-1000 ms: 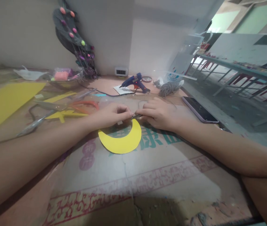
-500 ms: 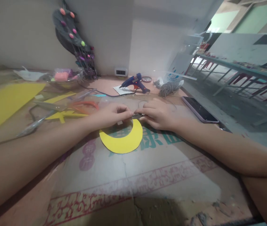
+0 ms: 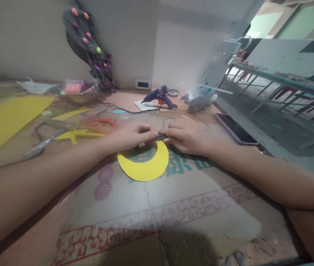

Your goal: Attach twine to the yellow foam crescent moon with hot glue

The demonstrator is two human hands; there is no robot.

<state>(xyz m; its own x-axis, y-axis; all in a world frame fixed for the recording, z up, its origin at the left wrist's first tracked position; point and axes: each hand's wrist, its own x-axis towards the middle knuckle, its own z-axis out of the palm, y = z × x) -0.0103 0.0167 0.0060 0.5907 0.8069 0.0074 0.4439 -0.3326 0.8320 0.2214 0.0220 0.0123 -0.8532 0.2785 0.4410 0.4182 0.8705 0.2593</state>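
A yellow crescent moon cutout lies in front of me, its points facing away. My left hand covers its left point, thumb and forefinger pinched together at the upper right tip. Close beside it, my right hand has its fingers closed on grey yarn at that same tip. A thin strand of the yarn loops up behind the right fingers. How far it wraps the tip is hidden by the fingertips.
Printed cardboard lies beneath my hands. Orange-handled scissors, yellow scraps and a yellow sheet are left. Behind are a blue glue gun and grey yarn ball; a phone lies right.
Both hands keep almost the same pose at the crescent's tip. The whole view has shifted very slightly; nothing has been picked up or let go.
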